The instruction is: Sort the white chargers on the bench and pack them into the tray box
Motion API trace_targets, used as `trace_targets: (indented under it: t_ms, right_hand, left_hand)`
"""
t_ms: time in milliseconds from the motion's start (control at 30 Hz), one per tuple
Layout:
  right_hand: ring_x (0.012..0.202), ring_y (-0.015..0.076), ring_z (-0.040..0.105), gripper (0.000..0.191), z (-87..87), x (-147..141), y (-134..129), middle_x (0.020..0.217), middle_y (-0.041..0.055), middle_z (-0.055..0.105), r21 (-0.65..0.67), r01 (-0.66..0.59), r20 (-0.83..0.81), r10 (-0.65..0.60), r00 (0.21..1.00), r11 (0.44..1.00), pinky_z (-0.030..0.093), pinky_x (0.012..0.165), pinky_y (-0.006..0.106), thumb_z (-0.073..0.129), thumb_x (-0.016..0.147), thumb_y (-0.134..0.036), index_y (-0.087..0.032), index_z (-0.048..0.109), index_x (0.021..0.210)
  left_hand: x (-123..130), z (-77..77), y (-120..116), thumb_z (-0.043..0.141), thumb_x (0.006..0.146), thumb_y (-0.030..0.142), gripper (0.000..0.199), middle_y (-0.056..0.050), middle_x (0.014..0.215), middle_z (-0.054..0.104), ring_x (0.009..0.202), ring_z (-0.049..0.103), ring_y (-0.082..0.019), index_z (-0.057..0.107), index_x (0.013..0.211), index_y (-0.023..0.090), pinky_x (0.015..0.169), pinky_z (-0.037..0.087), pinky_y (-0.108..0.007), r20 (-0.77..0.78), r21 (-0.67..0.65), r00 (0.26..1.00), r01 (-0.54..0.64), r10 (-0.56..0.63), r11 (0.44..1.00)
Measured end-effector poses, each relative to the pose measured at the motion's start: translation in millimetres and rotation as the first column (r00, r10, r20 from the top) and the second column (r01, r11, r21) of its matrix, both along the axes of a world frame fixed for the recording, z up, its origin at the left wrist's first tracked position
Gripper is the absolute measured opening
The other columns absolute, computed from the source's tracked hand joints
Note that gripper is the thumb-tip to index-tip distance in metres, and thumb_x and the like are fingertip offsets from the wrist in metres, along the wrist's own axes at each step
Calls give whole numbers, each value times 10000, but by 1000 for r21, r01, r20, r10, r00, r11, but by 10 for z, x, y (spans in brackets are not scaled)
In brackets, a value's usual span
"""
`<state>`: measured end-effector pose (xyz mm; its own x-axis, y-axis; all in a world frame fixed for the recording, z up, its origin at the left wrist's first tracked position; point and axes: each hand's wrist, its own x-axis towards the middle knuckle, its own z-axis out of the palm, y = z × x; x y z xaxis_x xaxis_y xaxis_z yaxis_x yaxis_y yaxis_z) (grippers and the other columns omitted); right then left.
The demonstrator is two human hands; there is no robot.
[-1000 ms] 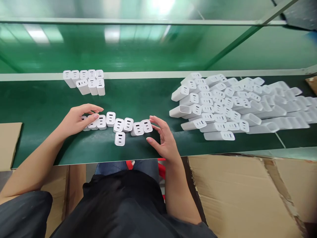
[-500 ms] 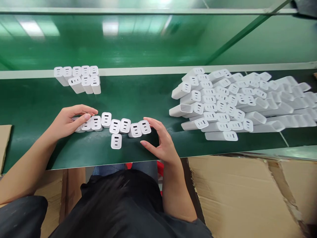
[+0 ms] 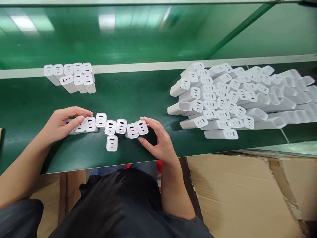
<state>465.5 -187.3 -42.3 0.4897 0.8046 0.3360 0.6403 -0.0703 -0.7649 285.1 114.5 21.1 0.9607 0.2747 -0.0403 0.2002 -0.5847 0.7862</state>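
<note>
A slightly uneven row of white charger housings [image 3: 101, 120], each with several port slots on its upward end, stands on the green bench before me. At its left end my left hand [image 3: 66, 122] curls around the housings, thumb on the near side and fingers behind, partly hiding them. My right hand [image 3: 158, 137] is at the other end, thumb and fingers apart around the corner of the last housing [image 3: 142, 127]. Its fingertips are close to or touching that housing; I cannot tell which. One single housing [image 3: 112, 143] stands in front of the row.
Two short rows of upright housings [image 3: 78, 79] stand at the back left. A large spread of housings [image 3: 218, 99], many leaning or lying, covers the right side. A pale strip [image 3: 138, 66] runs along the bench's back. Cardboard [image 3: 237, 191] is below the front edge at right.
The view has shifted a little. My right thumb has moved slightly closer to the end of the row. My left hand keeps its place on the left-end housings.
</note>
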Motion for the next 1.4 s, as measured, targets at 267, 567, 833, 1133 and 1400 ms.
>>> trace_targets:
  t_ms: [267,567,833,1133,1400]
  right_hand:
    - [1168,251,601,589,-2,10,9,1297,69,602,-2,57,8,-57,998,998,543,984,441,670,901,-256,-353,469,1446]
    - [1148,252,599,477,-37,8,26,1263,94,546,6,182,-172,-178,969,983,589,928,429,665,893,-378,-304,537,1347]
    - [1131,253,612,481,144,390,403,1224,74,553,-67,127,-108,-134,985,990,572,969,457,667,874,-463,-312,583,1323]
    - [1382,356,429,383,510,101,560,1421,92,529,-239,-114,300,185,936,964,363,1146,599,638,902,-495,-303,647,1234]
    - [1270,346,544,351,630,205,780,1324,93,629,-381,-148,282,267,922,913,436,1080,583,633,899,-390,-241,674,1214]
  left_hand:
    - [-4,-8,2,553,948,502,326,-34,1102,734,974,671,-207,724,1078,257,799,522,-274,3,-8,1000,-17,17,1000]
    - [13,0,-24,523,922,604,432,-44,1094,741,986,681,-233,737,1067,257,868,555,-308,-29,15,999,-42,42,999]
    - [12,-19,-12,512,929,608,454,-55,1098,740,979,677,-227,731,1080,240,897,546,-321,-12,13,999,-40,40,999]
    - [7,-23,-21,513,938,605,463,-52,1103,741,985,675,-211,733,1092,228,912,529,-297,18,-1,1000,-24,24,1000]
    - [0,-38,-22,507,929,631,482,-58,1108,741,985,674,-212,732,1092,237,909,545,-318,26,1,999,-23,23,1000]
